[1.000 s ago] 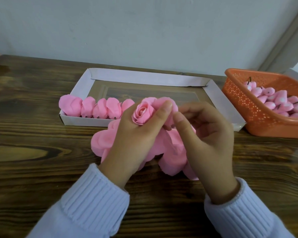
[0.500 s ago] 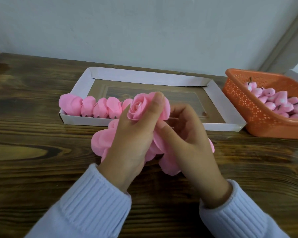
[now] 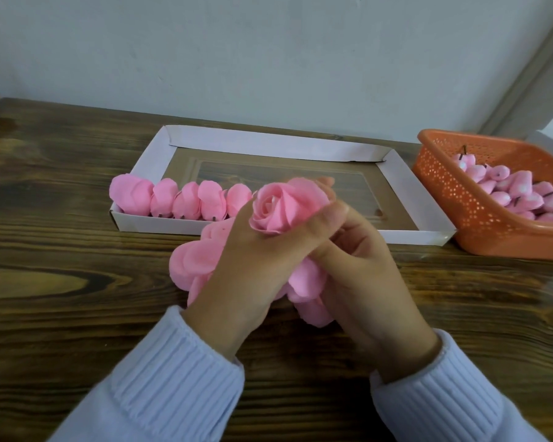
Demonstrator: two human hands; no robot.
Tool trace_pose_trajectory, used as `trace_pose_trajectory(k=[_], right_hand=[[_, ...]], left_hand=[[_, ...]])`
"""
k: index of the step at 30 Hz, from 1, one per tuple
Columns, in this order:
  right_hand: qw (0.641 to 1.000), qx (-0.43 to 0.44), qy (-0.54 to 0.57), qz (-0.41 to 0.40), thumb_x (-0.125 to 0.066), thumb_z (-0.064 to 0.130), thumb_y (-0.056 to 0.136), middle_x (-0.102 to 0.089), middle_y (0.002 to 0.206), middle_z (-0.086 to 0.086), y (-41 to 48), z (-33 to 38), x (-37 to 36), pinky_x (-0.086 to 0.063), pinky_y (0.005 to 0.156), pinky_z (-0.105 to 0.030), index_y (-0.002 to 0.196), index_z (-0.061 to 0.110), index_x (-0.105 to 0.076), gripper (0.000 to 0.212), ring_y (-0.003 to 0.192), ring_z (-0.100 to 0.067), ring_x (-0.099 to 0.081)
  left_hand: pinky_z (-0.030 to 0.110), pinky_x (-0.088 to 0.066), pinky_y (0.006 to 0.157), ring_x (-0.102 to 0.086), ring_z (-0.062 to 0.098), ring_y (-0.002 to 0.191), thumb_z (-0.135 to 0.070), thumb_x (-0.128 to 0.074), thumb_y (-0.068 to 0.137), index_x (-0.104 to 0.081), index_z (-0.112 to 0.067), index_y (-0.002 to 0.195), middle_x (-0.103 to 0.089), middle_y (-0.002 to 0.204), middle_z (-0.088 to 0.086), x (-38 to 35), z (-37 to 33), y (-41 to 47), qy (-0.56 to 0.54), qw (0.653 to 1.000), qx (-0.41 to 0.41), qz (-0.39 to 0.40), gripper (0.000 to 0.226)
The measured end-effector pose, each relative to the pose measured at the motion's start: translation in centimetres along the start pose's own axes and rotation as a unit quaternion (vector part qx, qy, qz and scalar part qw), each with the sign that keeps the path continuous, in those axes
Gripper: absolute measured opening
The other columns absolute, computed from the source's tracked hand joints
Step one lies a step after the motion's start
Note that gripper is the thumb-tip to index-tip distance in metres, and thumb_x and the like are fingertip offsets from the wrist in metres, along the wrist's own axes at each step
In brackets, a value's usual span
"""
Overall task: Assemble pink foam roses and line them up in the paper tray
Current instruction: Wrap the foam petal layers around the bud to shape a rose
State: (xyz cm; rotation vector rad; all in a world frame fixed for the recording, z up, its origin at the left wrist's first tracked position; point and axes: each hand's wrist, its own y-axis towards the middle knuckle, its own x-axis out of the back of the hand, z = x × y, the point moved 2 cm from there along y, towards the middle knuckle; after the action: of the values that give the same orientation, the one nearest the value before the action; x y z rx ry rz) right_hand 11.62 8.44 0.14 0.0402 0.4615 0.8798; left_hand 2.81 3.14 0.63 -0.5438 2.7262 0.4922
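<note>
A pink foam rose [image 3: 283,205] is held up over the table's middle, its opening facing me. My left hand [image 3: 256,266] grips it, fingers curled round its side. My right hand [image 3: 361,272] sits just below and to the right, fingers curled under the rose's base; what they pinch is hidden. A heap of loose pink petals [image 3: 195,260] lies on the table beneath both hands. Behind them stands the white paper tray [image 3: 409,193], with a row of several finished roses [image 3: 186,199] along its front left edge.
An orange plastic basket [image 3: 460,212] with several pink rose buds [image 3: 508,189] stands at the right, touching the tray's corner. The wooden table [image 3: 61,282] runs back to a pale wall.
The left hand has turned the rose so its opening faces me more. The right hand has slid lower, under the rose's base, covering more of the petal heap.
</note>
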Motion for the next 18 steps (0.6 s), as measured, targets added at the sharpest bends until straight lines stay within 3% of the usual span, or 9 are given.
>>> trace_pose_trajectory(k=[3,6,9,11,13,15,18], right_hand=[[0.998,-0.051,0.024,0.029,-0.063,0.015,0.079,-0.064,0.093,-0.025,0.09,0.29,0.19,-0.054,0.054,-0.023,0.112,-0.007,-0.058,0.040,0.070,-0.023,-0.066],[0.994,-0.092,0.052,0.040,-0.060,0.016,0.080,-0.060,0.090,-0.028,0.21,0.39,0.35,-0.053,0.049,-0.023,0.116,-0.012,-0.052,0.047,0.061,-0.024,-0.065],[0.990,-0.114,0.032,0.071,-0.049,0.010,0.088,-0.071,0.073,-0.012,0.12,0.40,0.73,-0.054,0.048,-0.025,0.115,-0.009,-0.054,0.034,0.058,-0.019,-0.068],[0.990,-0.119,0.014,0.072,-0.055,0.016,0.084,-0.072,0.084,-0.012,0.08,0.29,0.93,-0.055,0.058,-0.034,0.110,0.003,-0.066,0.031,0.069,-0.024,-0.069],[0.991,-0.113,0.039,0.058,-0.062,0.019,0.078,-0.070,0.101,-0.016,0.14,0.20,0.96,-0.056,0.076,-0.040,0.112,0.005,-0.067,0.037,0.089,-0.028,-0.068],[0.992,-0.099,0.058,0.055,-0.060,0.015,0.081,-0.069,0.105,-0.019,0.21,0.24,0.79,-0.054,0.087,-0.037,0.114,0.000,-0.063,0.036,0.097,-0.027,-0.066],[0.997,-0.057,-0.028,0.048,-0.054,0.014,0.087,-0.067,0.103,-0.020,0.22,0.57,0.91,-0.053,0.085,-0.036,0.115,0.000,-0.059,0.032,0.096,-0.028,-0.064]], left_hand=[[0.070,-0.049,0.085,-0.063,0.052,0.098,-0.028,-0.083,0.059,-0.074,-0.029,0.094,-0.068,0.099,0.025,0.21,-0.49,0.07,0.026,0.996,-0.004,0.083,0.036],[0.049,-0.056,0.081,-0.069,0.035,0.092,-0.021,-0.075,0.063,-0.075,-0.023,0.097,-0.072,0.092,0.017,0.24,-0.80,0.17,0.025,0.991,0.002,0.135,0.034],[0.041,-0.058,0.080,-0.070,0.020,0.093,-0.024,-0.073,0.065,-0.077,-0.026,0.087,-0.074,0.095,0.005,0.34,-0.78,0.18,0.055,0.991,-0.008,0.122,0.023],[0.033,-0.059,0.076,-0.070,0.013,0.097,-0.027,-0.072,0.067,-0.078,-0.026,0.081,-0.074,0.099,-0.004,0.40,-0.60,0.16,0.063,0.993,-0.014,0.099,0.015],[0.030,-0.058,0.076,-0.070,0.013,0.098,-0.030,-0.070,0.069,-0.078,-0.026,0.079,-0.074,0.101,-0.007,0.48,-0.37,0.13,0.060,0.995,-0.008,0.075,0.013],[0.039,-0.059,0.076,-0.071,0.019,0.095,-0.036,-0.069,0.070,-0.077,-0.028,0.080,-0.075,0.099,-0.004,0.65,-0.13,0.12,0.055,0.997,0.008,0.046,0.016],[0.051,-0.054,0.079,-0.071,0.035,0.092,-0.040,-0.070,0.075,-0.077,-0.024,0.087,-0.074,0.096,0.010,0.99,0.06,0.40,0.023,0.999,0.030,-0.019,0.021]])
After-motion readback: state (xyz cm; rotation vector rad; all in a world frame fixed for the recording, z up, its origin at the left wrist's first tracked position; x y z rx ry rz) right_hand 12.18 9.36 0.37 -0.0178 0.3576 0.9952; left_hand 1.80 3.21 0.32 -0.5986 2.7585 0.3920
